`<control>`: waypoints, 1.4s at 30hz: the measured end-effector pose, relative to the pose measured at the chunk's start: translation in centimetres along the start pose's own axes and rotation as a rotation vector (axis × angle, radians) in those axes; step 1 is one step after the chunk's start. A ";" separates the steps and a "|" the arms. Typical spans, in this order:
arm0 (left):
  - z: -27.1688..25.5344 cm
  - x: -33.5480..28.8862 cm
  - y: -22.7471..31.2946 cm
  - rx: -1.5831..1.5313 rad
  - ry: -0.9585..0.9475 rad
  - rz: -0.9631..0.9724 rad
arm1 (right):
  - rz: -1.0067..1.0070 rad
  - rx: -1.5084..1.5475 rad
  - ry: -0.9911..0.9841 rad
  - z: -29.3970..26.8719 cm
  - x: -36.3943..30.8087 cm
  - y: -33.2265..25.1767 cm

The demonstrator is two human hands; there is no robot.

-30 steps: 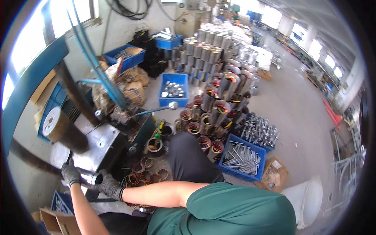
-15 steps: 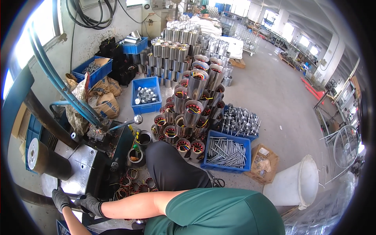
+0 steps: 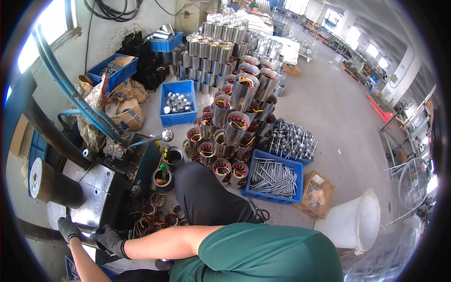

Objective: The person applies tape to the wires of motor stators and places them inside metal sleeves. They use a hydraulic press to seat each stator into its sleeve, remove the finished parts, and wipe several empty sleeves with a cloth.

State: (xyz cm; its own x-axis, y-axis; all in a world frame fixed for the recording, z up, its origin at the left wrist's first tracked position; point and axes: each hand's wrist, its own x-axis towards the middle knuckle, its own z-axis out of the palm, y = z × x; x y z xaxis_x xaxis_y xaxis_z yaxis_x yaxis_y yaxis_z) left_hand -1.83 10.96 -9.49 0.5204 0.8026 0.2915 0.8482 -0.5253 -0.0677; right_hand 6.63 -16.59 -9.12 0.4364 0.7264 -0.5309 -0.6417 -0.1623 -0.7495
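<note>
Grey-gloved, my left hand (image 3: 69, 229) is closed at the front edge of the machine's metal table (image 3: 96, 188); what its fingers hold is hidden. Just right of it, my right hand (image 3: 111, 241), also gloved, is curled around a dark, round-ended piece (image 3: 97, 232) whose kind I cannot make out. A shiny, bar-like surface lies between the two hands. Beyond them, a thick cylinder (image 3: 56, 183) with a pale end face juts over the table. Behind the table stands a lever with a ball knob (image 3: 167, 135), beside blue hoses (image 3: 80, 101).
Steel motor housings with wound stators (image 3: 237, 124) are stacked ahead. Loose copper-wound rings (image 3: 159, 216) lie by my knee. A blue bin of metal shafts (image 3: 275, 178), a cardboard box (image 3: 315, 193) and a white bucket (image 3: 350, 221) stand to the right. Another blue bin (image 3: 177, 120) holds small metal parts.
The view has shifted slightly, so the surroundings sit a little differently. My left hand has moved a little left and up in the picture; both hands stay at the table's front edge.
</note>
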 end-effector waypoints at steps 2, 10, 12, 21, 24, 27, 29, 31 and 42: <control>-0.5 0.0 0.5 -0.075 0.005 -0.089 | -0.065 -0.031 0.006 -0.7 -0.7 0.1; -6.0 -2.2 4.8 0.119 -0.274 -0.061 | -0.167 0.402 -0.333 -4.3 -2.7 -0.5; -7.3 -3.7 6.1 0.158 -0.213 -0.002 | -0.112 0.124 -0.150 -4.7 -3.5 -0.9; -11.1 -4.9 8.5 -0.355 -0.168 -0.463 | -0.015 0.189 -0.192 -6.7 -6.3 -1.0; -11.4 -5.0 6.3 -0.343 -0.147 -0.526 | 0.091 0.196 -0.180 -10.4 -8.0 -0.7; -11.6 -5.3 3.8 -0.380 -0.083 -0.579 | 0.213 0.236 -0.578 -15.5 -9.3 -3.5; -11.4 -5.7 3.5 -0.464 -0.114 -0.575 | 0.206 0.250 -0.562 -16.3 -9.0 -5.2; -11.1 -6.3 3.5 -0.487 -0.092 -0.549 | 0.108 0.316 -0.628 -15.0 -7.0 -8.3; -5.5 -11.6 1.0 -1.028 0.316 -0.741 | -1.035 -0.190 -0.600 3.5 2.0 -21.8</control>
State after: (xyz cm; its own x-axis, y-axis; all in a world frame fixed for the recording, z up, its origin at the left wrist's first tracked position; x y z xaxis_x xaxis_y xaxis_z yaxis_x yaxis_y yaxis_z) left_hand -7.57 -0.44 -7.71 -0.2004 0.9658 0.1643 0.3854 -0.0765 0.9196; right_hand 19.27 -9.26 7.58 0.2947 0.7562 0.5842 -0.0373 0.6200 -0.7837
